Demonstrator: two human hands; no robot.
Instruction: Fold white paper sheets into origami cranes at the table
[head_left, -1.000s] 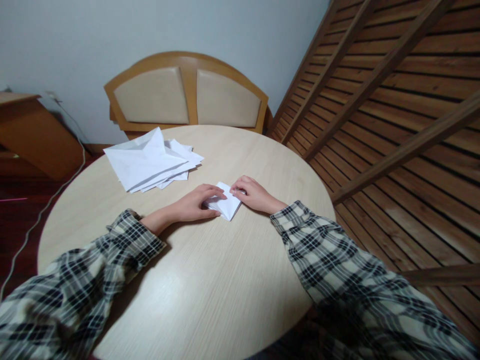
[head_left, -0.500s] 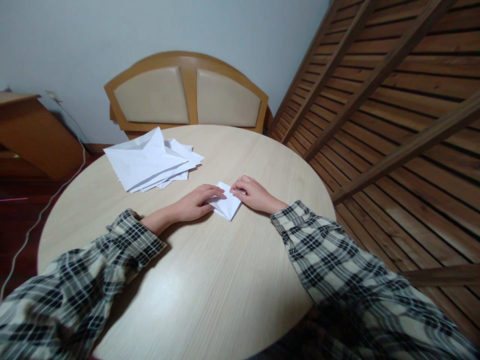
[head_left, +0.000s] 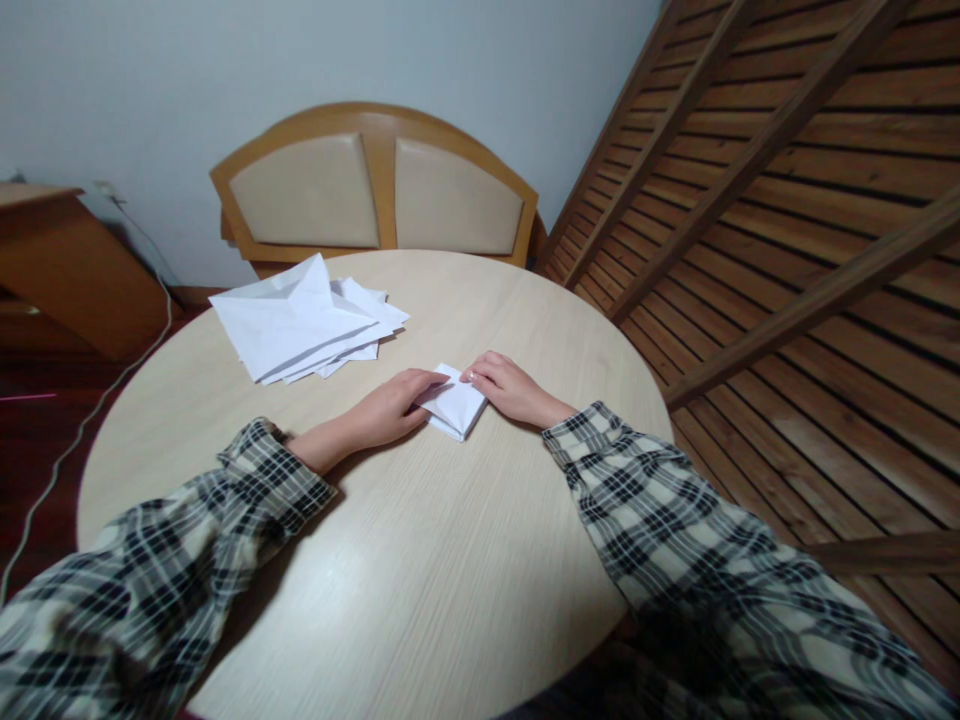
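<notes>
A small white sheet of paper [head_left: 460,408], folded into a diamond-like square with crease lines, lies on the table between my hands. My left hand [head_left: 397,405] grips its left corner, fingers together on top and thumb at the near side. On the opposite side, my right hand [head_left: 511,388] pinches the upper right edge, its fingertips pressed onto the paper. The paper's left and right corners are partly hidden under the fingers.
The round light-wood table [head_left: 405,560] carries a stack of folded white papers [head_left: 300,315] at its far left. Behind it stands a padded chair or headboard [head_left: 386,190]. A slatted wooden panel [head_left: 750,250] rises on the right, and a cable [head_left: 90,420] runs along the floor at left.
My left fingers have drawn closer together and shifted slightly away from me along the paper. The right fingertips have moved a little on its upper edge. The paper stays almost in place.
</notes>
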